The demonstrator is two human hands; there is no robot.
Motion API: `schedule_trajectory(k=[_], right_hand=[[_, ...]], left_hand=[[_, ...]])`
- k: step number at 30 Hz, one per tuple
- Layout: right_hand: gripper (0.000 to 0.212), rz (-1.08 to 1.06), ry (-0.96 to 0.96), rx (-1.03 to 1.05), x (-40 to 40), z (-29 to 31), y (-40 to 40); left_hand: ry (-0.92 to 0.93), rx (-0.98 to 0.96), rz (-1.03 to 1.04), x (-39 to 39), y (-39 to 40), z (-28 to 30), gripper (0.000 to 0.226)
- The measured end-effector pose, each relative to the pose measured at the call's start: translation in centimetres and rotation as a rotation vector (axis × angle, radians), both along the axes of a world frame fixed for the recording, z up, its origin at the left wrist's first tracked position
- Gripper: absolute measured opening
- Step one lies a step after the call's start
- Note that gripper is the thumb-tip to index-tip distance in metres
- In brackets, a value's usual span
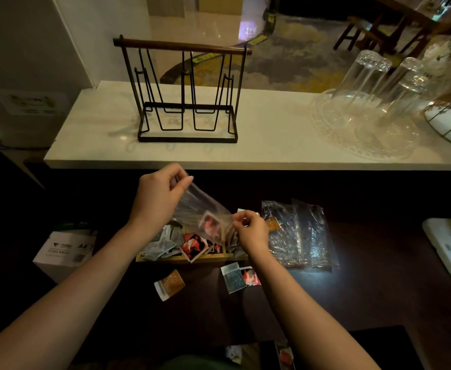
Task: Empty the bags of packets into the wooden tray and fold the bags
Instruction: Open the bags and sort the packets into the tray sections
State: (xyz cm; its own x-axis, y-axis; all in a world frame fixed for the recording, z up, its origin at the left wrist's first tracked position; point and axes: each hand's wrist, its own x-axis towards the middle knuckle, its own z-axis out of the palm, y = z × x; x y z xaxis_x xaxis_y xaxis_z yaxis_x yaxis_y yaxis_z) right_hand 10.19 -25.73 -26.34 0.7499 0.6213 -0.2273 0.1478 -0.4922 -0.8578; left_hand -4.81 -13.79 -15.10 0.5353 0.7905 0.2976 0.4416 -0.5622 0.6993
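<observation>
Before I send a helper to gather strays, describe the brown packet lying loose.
Start at the wooden tray full of packets on the dark table. Nearer the person, left of two overlapping packets, lies the brown packet, alone, with a white end.

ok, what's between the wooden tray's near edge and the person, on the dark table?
Head view: three loose packets on the dark table, short of the wooden tray: a brown packet, a teal packet, and a red packet partly under the teal one.

Dark surface (352, 303), wooden tray (205, 259) of packets on it, clear bags (299, 233) just right, loose packets (169, 284) in front, white board (448, 249) far right
</observation>
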Motion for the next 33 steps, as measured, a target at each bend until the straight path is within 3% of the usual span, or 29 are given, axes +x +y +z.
schedule_trajectory(k=[15, 23, 27, 30, 33], right_hand=[[0.008, 0.123, 0.12, 0.001, -0.7, 0.2, 0.7], [0.015, 0.196, 0.114, 0.072, -0.5, 1.1, 0.6], [0.019, 0.184, 0.053, 0.139, 0.4, 1.7, -0.3], [0.023, 0.329, -0.16, 0.173, 0.7, 2.6, -1.1], [0.013, 0.404, -0.248, 0.191, 0.4, 3.4, -1.6]], left_hand=[[0.004, 0.036, 0.056, -0.6, 0.0, 0.1, 0.021], [-0.055, 0.101, 0.046, -2.3, 0.1, 0.0, 0.015], [-0.074, 0.048, 0.11, -3.6, 0.9, -1.4, 0.015], [-0.129, -0.021, 0.154, -4.1, 1.1, -2.2, 0.012], [-0.18, -0.078, 0.162, -4.2, 1.2, -3.0, 0.013]])
